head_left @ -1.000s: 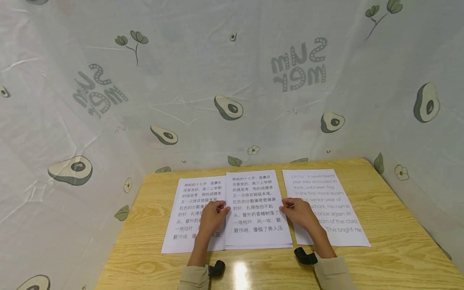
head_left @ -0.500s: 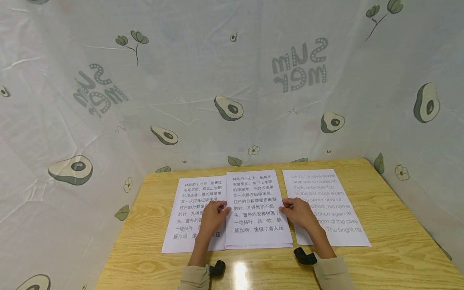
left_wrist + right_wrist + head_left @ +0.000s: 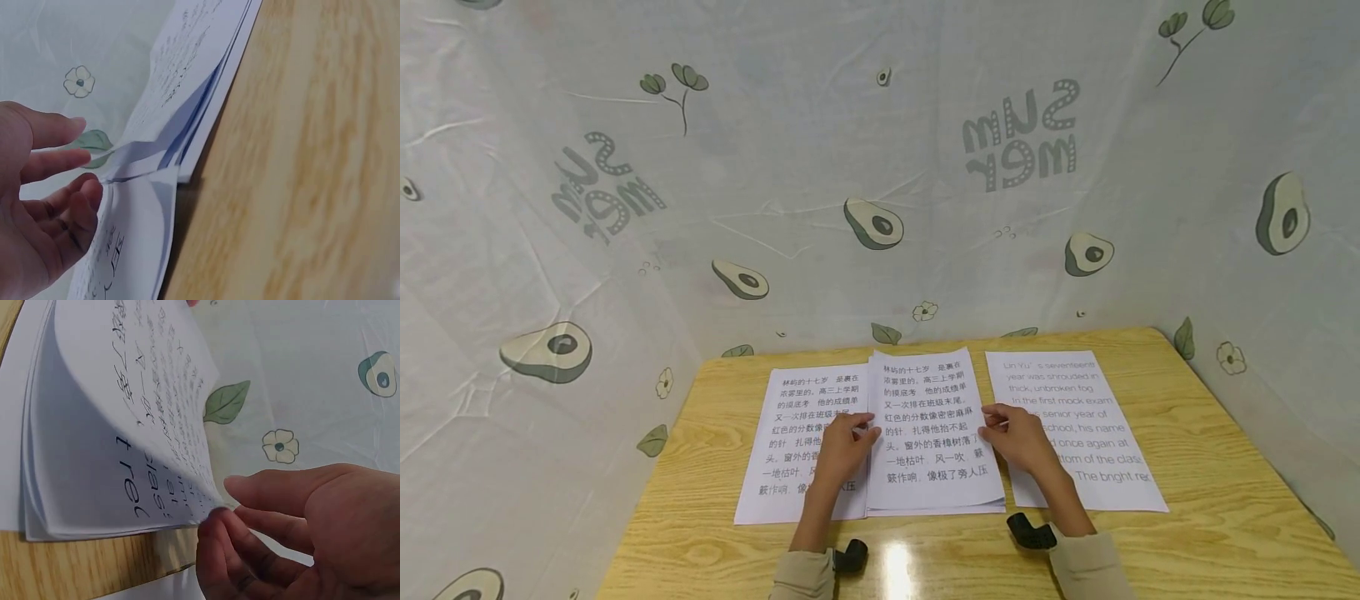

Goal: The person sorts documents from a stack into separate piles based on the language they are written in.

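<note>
In the head view a stack of printed paper lies in the middle, its top sheet [image 3: 925, 442] covered in Chinese text and bowed up from the pages below. My left hand [image 3: 841, 450] has thumb and fingertips at that sheet's left edge, pinching it. At its right edge my right hand [image 3: 1018, 435] pinches the paper between thumb and fingers. The right wrist view shows the raised sheet [image 3: 156, 381] curving up toward those fingertips. English print shows on the page beneath [image 3: 81, 475]. Gaps between lifted and lower pages also appear below the top sheet [image 3: 181, 69] in the left wrist view.
A Chinese-text stack [image 3: 760, 467] lies to the left, meeting the middle stack and partly under my left forearm. To the right lies an English-text sheet [image 3: 1120, 467], partly covered by my right hand. The wooden table [image 3: 1210, 467] backs onto a printed avocado curtain [image 3: 970, 250].
The middle stack's top sheet has lifted slightly from the pages below, and its far and near edges now bow upward. Both hands have risen a little with it. The side papers stay put.
</note>
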The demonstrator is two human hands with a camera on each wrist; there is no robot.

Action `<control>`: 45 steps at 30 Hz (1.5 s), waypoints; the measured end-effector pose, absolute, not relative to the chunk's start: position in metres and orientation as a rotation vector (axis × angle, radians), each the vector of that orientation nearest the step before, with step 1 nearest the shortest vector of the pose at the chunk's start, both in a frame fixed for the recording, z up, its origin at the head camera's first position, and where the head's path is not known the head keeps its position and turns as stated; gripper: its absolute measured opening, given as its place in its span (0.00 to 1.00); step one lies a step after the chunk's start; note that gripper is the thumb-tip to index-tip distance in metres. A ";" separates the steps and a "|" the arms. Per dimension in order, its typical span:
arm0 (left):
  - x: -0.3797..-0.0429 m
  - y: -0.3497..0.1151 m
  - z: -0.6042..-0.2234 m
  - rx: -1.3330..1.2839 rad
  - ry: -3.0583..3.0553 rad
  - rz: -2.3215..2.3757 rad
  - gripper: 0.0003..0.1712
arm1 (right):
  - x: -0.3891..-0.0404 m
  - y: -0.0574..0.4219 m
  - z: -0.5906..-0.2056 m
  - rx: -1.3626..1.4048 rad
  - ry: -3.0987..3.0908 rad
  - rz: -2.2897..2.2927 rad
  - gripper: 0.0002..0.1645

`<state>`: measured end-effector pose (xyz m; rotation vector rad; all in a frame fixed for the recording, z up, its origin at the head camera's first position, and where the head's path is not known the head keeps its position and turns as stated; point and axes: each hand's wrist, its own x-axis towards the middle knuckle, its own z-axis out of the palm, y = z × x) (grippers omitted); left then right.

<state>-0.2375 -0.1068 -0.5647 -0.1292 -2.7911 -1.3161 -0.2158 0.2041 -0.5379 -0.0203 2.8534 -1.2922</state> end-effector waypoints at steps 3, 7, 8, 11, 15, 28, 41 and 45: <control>-0.237 -0.105 -0.562 -0.152 -2.762 -1.349 0.20 | -0.216 0.204 -0.536 -0.035 2.857 -1.321 0.25; -0.235 -0.101 -0.560 -0.178 -2.721 -1.409 0.21 | -0.217 0.204 -0.536 -0.030 2.861 -1.332 0.25; -0.235 -0.100 -0.560 -0.184 -2.713 -1.415 0.22 | -0.217 0.204 -0.535 -0.025 2.861 -1.332 0.25; -0.234 -0.098 -0.560 -0.177 -2.709 -1.432 0.22 | -0.216 0.204 -0.535 -0.018 2.861 -1.337 0.26; -0.233 -0.097 -0.559 -0.167 -2.714 -1.433 0.23 | -0.215 0.204 -0.533 -0.010 2.858 -1.345 0.26; -0.232 -0.116 -0.554 -0.071 -2.655 -1.428 0.23 | -0.213 0.193 -0.529 0.053 2.668 -1.577 0.29; -0.229 -0.162 -0.549 0.058 -2.635 -1.373 0.22 | -0.218 0.147 -0.533 0.038 2.535 -1.715 0.32; -0.228 -0.179 -0.550 0.092 -2.634 -1.346 0.22 | -0.219 0.129 -0.536 -0.003 2.518 -1.724 0.33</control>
